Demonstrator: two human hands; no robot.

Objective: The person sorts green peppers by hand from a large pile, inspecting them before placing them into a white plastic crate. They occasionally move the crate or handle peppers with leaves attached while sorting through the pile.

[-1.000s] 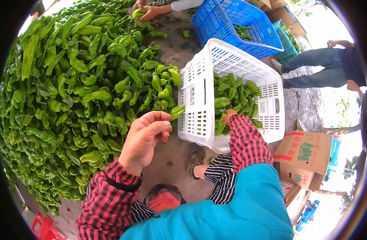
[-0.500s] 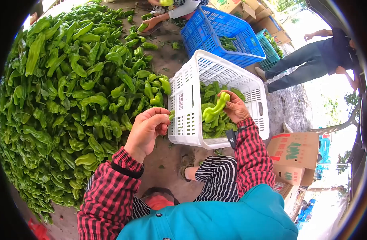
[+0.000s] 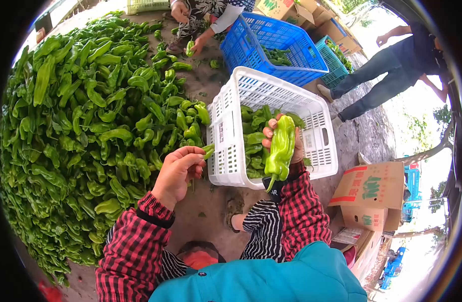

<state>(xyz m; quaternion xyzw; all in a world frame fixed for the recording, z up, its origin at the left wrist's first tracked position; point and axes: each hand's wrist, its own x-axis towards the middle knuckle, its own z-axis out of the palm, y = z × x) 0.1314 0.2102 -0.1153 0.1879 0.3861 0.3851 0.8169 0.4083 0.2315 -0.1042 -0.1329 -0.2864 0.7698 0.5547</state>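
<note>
My right hand [image 3: 298, 146] is closed around a light green pepper [image 3: 281, 148] over the white crate [image 3: 233, 128]. The pepper hangs lengthwise with its stem end down, toward my wrist. Inside the crate lie green peppers [image 3: 254, 151], partly hidden behind my hand. At the crate's left side, my left hand [image 3: 179, 173] pinches another green pepper [image 3: 209, 150] between thumb and fingers; only a part of it shows. A large heap of green peppers [image 3: 85, 151] spreads over the ground to the left of my left hand.
Beyond the white crate stands a blue crate [image 3: 246, 48] with a teal crate [image 3: 336, 70] behind it. Another person's hand [image 3: 200, 43] holds a pepper near the heap. Cardboard boxes [image 3: 374, 189] sit at right. Someone in dark trousers [image 3: 371, 80] stands at upper right.
My right hand has turned, and the pepper in it now hangs lengthwise toward my wrist. My left hand has shifted slightly down. The other person's hand has moved right and down with a pepper.
</note>
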